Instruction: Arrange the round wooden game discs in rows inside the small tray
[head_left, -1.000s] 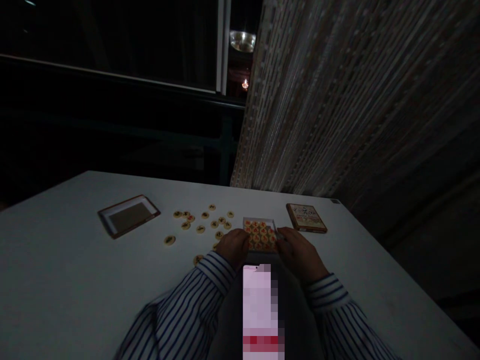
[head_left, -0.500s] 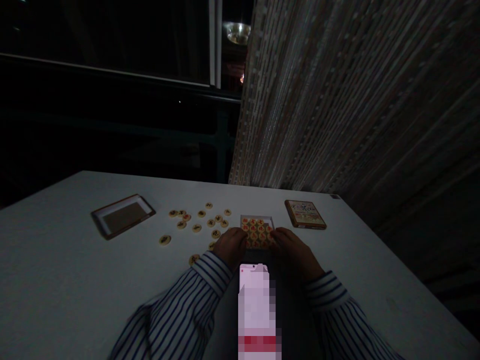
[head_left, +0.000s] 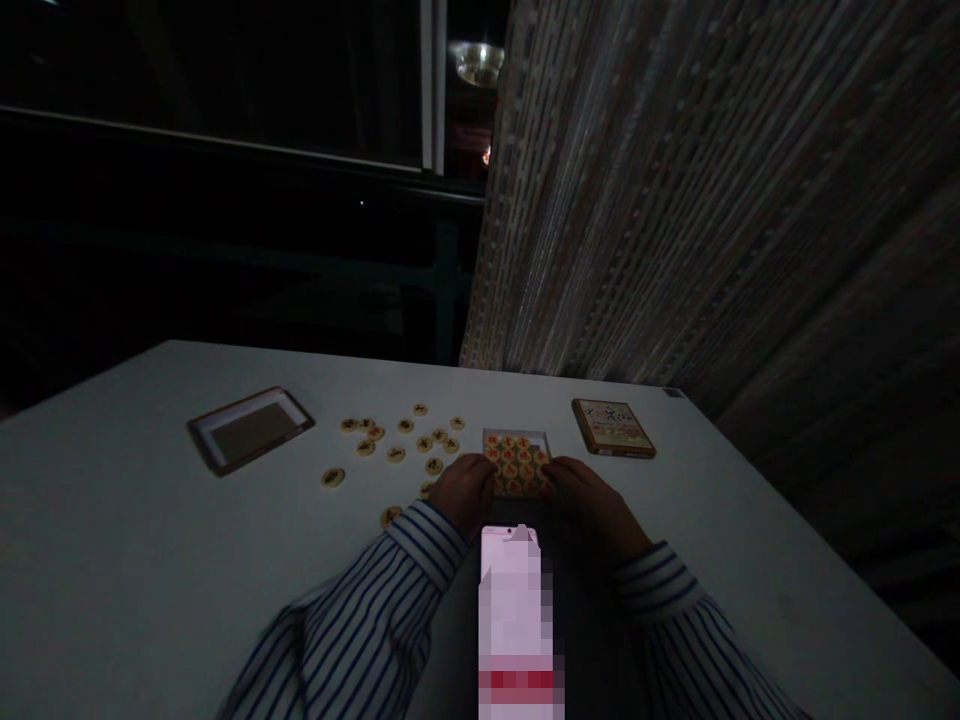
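Observation:
A small open box (head_left: pixel 540 438) sits on the table in front of me, filled with rows of round Chinese chess pieces (head_left: pixel 510 469) marked in red. A gap without pieces shows at its far right corner. My left hand (head_left: pixel 463 492) is closed at the left side of this box, its fingertips at the edge and near the outer pieces. On the opposite side my right hand (head_left: pixel 592 500) grips the right edge, fingers bent. Left of the box lie several loose chess pieces (head_left: pixel 395 454), mostly with dark characters; one is partly hidden by my left hand.
An open box lid or tray (head_left: pixel 212 462) lies at the left on the white table (head_left: pixel 150 560). A closed flat printed box (head_left: pixel 615 428) is at the right. A lit phone (head_left: pixel 514 600) is close to me, between my forearms. A string curtain (head_left: pixel 600 200) hangs behind.
The view has shifted very slightly. Both hands stay at the sides of the box, and the loose pieces have not visibly moved.

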